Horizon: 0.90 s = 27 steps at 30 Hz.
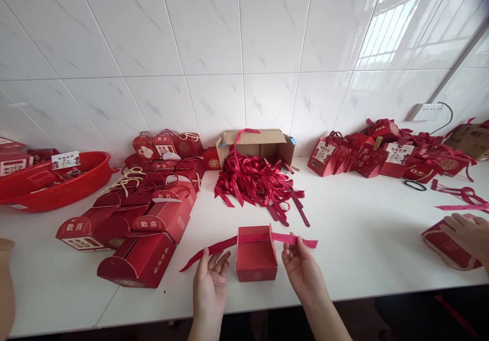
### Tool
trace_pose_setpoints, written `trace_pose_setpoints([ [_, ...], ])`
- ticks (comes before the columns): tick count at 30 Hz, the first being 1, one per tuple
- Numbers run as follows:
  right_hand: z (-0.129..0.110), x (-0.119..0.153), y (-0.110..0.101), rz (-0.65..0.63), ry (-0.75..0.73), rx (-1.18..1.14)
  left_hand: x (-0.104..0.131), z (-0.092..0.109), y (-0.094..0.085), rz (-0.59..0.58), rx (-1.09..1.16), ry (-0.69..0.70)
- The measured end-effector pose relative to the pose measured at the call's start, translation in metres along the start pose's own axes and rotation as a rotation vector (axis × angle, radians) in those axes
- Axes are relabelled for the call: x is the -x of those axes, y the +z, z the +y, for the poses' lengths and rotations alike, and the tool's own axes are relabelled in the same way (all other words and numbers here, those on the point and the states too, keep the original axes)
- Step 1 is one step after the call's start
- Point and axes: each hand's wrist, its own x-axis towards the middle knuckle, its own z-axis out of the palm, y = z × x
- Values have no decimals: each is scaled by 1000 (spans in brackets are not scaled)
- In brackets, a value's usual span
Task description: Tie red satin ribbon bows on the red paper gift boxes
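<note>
A small red gift box [256, 254] stands on the white table right in front of me, between my hands. A crimson ribbon [255, 237] runs through its upper part and sticks out on both sides. Its short right end is pinched between the thumb and fingers of my right hand [303, 269]. My left hand [210, 280] is at the ribbon's longer left tail, palm up, with thumb and fingers apart; whether the thumb touches the ribbon I cannot tell. Beyond the box, a tangled heap of red ribbons [257, 180] spills from a cardboard box [254, 138] lying open on its side.
Several red gift boxes [137, 259] are grouped on the left, beside a red plastic basin [87, 183]. More red gift bags [324, 157] line the tiled wall at right. Another person's hand [468, 234] rests on a red box [443, 244]. A power strip [426, 111] is on the wall.
</note>
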Motion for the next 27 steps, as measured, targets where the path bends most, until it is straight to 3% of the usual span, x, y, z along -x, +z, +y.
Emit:
trace_pose_setpoints([
  [3, -5, 0, -2, 88, -17, -57, -2, 6, -1, 22, 33, 8],
  [8, -26, 0, 6, 117, -217, 166, -7, 28, 1, -17, 34, 233],
  [14, -54, 2, 29, 67, -497, 473, -3, 62, 17, -125, -86, 614],
  [18, -76, 4, 51, -37, -673, 676, 6, 79, 36, -189, -143, 762],
  [23, -96, 7, 82, -234, -736, 779, 17, 92, 64, -423, -297, 855],
  [27, -103, 9, 106, -408, -613, 801, 27, 95, 85, -679, -441, 792],
])
